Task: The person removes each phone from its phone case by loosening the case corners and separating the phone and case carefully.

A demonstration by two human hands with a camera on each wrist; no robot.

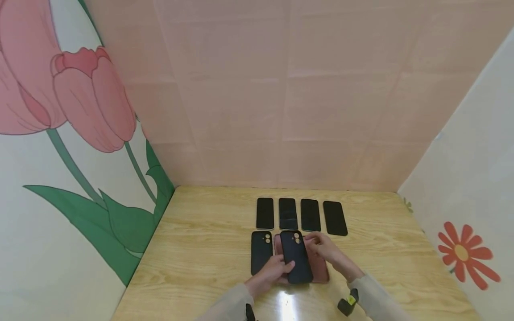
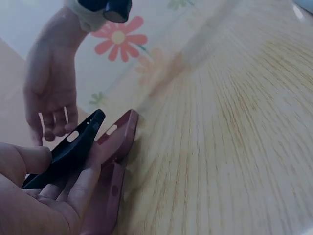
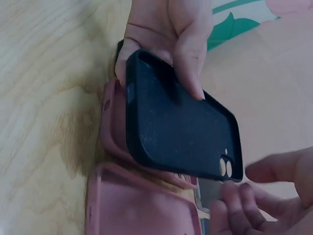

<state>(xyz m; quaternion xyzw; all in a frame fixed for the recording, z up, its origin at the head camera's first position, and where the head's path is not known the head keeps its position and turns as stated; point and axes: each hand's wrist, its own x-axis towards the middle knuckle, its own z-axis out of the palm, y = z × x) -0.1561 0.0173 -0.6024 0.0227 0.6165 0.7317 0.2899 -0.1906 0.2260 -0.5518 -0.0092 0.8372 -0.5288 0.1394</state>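
My left hand (image 1: pixel 273 269) holds a dark phone case (image 1: pixel 297 261) tilted above the table, its thumb (image 3: pixel 190 63) pressed on the hollow inner side and its fingers under the back. Two camera holes show at the case's far end. My right hand (image 1: pixel 323 247) is just beside that end, its fingers loosely bent and holding nothing. Beneath the raised case lie two pink phone cases (image 3: pixel 142 210), side by side with their hollow sides up. A second dark phone case (image 1: pixel 261 252) lies flat to their left, partly covered by my left hand.
Several black phones (image 1: pixel 265 214) lie in a row behind the cases. The wooden table (image 1: pixel 192 249) meets a pink back wall (image 1: pixel 281 111), with flower-printed panels at left and right. Glare shows on the tabletop near the front.
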